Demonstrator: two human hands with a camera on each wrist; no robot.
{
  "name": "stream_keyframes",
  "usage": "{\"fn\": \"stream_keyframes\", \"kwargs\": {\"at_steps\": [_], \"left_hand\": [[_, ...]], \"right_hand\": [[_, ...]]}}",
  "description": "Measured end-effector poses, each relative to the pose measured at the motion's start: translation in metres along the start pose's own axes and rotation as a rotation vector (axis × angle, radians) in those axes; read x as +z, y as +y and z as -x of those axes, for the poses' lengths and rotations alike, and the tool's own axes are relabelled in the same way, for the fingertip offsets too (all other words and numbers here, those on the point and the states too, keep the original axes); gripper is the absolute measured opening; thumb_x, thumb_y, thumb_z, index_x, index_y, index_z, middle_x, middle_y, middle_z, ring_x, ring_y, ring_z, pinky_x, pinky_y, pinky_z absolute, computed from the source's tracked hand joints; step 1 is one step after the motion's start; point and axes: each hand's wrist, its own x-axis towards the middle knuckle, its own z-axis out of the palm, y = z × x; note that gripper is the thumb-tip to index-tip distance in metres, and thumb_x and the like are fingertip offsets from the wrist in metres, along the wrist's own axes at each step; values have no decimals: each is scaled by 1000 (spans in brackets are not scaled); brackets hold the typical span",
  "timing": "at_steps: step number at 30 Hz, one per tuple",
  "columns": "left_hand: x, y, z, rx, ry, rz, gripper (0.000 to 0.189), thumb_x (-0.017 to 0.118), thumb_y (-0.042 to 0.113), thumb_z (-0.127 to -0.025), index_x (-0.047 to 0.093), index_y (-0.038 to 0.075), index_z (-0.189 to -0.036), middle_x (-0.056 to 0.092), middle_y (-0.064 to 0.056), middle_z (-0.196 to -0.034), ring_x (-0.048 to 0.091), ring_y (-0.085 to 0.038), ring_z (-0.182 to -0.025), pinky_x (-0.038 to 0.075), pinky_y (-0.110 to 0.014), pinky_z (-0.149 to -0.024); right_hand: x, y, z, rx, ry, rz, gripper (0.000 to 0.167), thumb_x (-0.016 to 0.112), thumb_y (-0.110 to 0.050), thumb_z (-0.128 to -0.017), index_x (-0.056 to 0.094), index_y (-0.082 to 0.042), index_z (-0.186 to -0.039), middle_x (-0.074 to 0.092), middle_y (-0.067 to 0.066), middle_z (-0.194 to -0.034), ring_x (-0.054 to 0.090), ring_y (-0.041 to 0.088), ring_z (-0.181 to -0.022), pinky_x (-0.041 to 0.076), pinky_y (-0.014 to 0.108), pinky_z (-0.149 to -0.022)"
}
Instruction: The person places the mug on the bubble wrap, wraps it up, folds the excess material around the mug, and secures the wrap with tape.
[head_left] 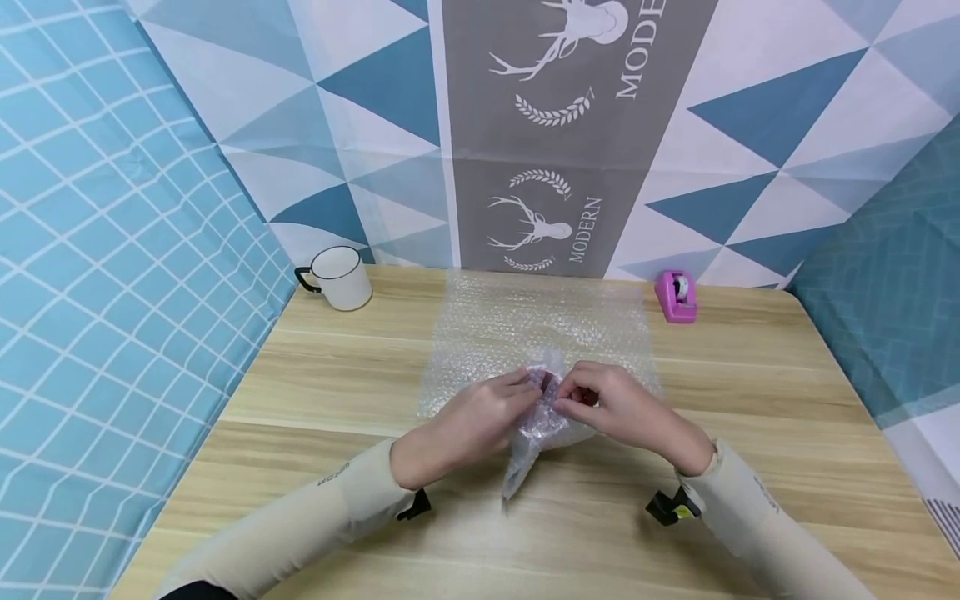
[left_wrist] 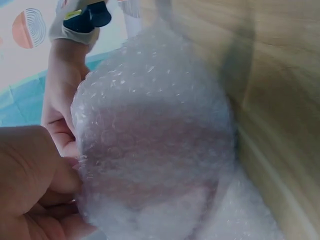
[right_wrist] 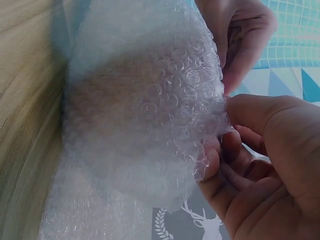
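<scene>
A sheet of clear bubble wrap (head_left: 480, 350) lies at the back of the table, and its near part is folded up around a pinkish, rounded object (left_wrist: 155, 135), blurred through the plastic. My left hand (head_left: 487, 410) grips the folded wrap from the left, with its fingers at the upper edge. From the right, my right hand (head_left: 618, 407) pinches that edge between thumb and fingers; the right wrist view shows the thumb (right_wrist: 255, 112) on the crumpled rim. A pointed corner of wrap (head_left: 519, 473) hangs toward the front. What the wrapped object is, I cannot tell.
A white mug (head_left: 342, 279) with a black rim and handle stands at the back left. To the back right sits a pink tape dispenser (head_left: 677, 298) with a roll of tape. A patterned cloth backdrop (head_left: 382, 125) rises behind the wooden table (head_left: 757, 392).
</scene>
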Motion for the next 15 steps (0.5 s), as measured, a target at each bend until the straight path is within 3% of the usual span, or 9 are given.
{"fn": "stream_keyframes", "kwargs": {"at_steps": [5, 15], "left_hand": [[0, -1, -2, 24, -1, -52, 25, 77, -3, -86, 76, 4, -110, 78, -12, -109, 74, -26, -109, 58, -26, -94], [10, -5, -3, 125, 99, -238, 15, 78, 8, -89, 80, 16, -101, 80, 2, -94, 76, -17, -90, 60, -28, -91]], "right_hand": [[3, 1, 0, -13, -2, -9, 7, 75, -21, -95, 74, -14, -92, 62, -12, -83, 55, 1, -72, 52, 21, -63], [4, 1, -5, -65, 11, -1, 5, 76, -17, -94, 76, -15, -90, 62, -13, -78, 53, -1, -68, 50, 20, -59]]}}
